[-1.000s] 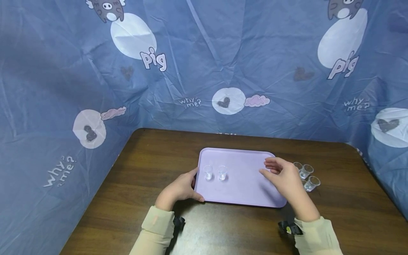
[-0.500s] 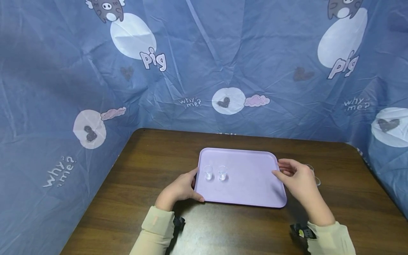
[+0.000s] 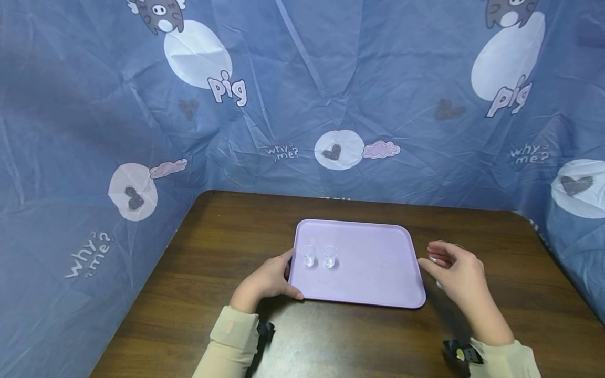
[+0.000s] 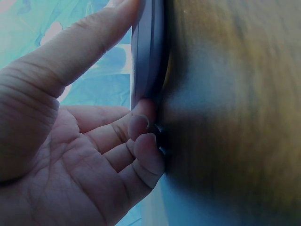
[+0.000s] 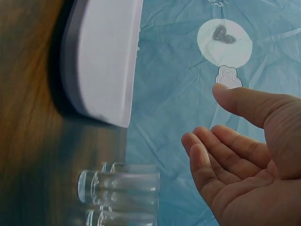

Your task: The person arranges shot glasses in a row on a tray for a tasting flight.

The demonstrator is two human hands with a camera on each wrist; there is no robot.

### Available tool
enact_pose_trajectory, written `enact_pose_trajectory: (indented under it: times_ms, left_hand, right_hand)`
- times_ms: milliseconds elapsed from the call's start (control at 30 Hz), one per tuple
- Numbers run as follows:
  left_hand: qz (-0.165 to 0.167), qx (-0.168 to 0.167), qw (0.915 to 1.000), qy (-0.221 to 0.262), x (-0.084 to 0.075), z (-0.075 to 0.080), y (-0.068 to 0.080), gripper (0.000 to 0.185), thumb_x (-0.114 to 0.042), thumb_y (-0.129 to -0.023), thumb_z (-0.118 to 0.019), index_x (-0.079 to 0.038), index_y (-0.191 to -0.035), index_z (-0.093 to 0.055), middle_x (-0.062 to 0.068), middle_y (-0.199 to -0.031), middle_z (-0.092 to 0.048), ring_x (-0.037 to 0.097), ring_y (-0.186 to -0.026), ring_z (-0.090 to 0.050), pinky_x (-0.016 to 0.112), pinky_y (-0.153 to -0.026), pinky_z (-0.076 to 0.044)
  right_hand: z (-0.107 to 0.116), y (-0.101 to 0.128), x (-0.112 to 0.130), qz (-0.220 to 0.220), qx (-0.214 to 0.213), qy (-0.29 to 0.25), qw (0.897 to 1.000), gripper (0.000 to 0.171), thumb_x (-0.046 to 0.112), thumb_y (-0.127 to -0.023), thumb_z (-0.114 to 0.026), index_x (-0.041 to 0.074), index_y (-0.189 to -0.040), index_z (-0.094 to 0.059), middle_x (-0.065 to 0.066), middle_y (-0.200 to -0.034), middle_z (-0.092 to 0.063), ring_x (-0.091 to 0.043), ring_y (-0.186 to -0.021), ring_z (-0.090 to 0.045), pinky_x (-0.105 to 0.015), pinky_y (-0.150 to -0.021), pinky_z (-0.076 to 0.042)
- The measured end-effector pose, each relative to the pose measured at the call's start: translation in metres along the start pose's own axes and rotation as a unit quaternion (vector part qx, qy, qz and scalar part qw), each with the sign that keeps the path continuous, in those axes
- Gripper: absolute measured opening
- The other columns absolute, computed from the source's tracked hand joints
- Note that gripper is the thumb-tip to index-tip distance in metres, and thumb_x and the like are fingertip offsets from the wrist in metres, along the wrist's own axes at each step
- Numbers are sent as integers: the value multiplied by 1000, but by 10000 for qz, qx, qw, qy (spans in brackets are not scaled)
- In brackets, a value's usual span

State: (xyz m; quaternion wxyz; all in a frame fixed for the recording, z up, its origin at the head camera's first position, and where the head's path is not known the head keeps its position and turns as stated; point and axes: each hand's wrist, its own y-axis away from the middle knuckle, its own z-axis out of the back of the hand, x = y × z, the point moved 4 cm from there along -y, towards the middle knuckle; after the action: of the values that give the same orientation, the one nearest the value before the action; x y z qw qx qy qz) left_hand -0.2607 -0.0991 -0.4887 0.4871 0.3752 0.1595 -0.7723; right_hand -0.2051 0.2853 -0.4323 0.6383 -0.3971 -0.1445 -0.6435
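Holding lilac tray [image 3: 368, 273], backdrop [image 3: 331, 94] reading "pig", "why me?"

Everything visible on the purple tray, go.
The tray is a pale lilac rectangle with rounded corners and a low raised rim, plastic by the look of it. It lies flat on the brown wooden table. Two small clear cups stand upright side by side near its left end. The left hand grips its left edge, thumb on top; the right hand hovers apart, to the right.
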Motion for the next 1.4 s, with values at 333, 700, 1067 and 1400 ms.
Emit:
enact_pose_trajectory:
  times_ms: [333, 700, 1067, 1400]
  left_hand:
    - [-45, 0, 10000, -1, 0, 0, 0, 114, -13, -63, -99, 4, -155, -32, 7, -82, -64, 16, -74, -59, 38, -73, -50]
    - [-147, -6, 9999, 62, 0, 0, 0, 107, -12, -63, -99, 3, -151, -39, 6, -82, -65, 15, -73, -59, 37, -73, -50]
    - [-106, -24, 9999, 34, 1, 0, -1, 115, -12, -63, -99, 5, -154, -32, 7, -83, -64, 16, -74, -58, 38, -74, -50]
    - [-77, -25, 10000, -32, 1, -1, -2, 115, -13, -63, -99, 5, -154, -32, 7, -83, -64, 16, -74, -58, 38, -73, -50]
  right_hand:
    - [10, 4, -14, -81, -72, 161, 9998, 45, 18, -83, -87, -5, -118, -71, -20, -105, -73, -31, -91, -72, -9, -69, -47]
    - [13, 9, -28, -123, -198, 361, 9991, 45, 16, -80, -89, -5, -115, -72, -19, -101, -74, -7, -81, -69, -9, -66, -46]
    - [22, 16, -35, -258, -270, 664, 9971, 44, 15, -80, -89, -4, -116, -72, -20, -101, -73, -28, -86, -71, -8, -65, -44]
    - [27, 20, -43, -380, -319, 799, 9956, 47, 18, -79, -90, -3, -116, -72, -18, -100, -74, -31, -86, -70, -9, -65, -42]
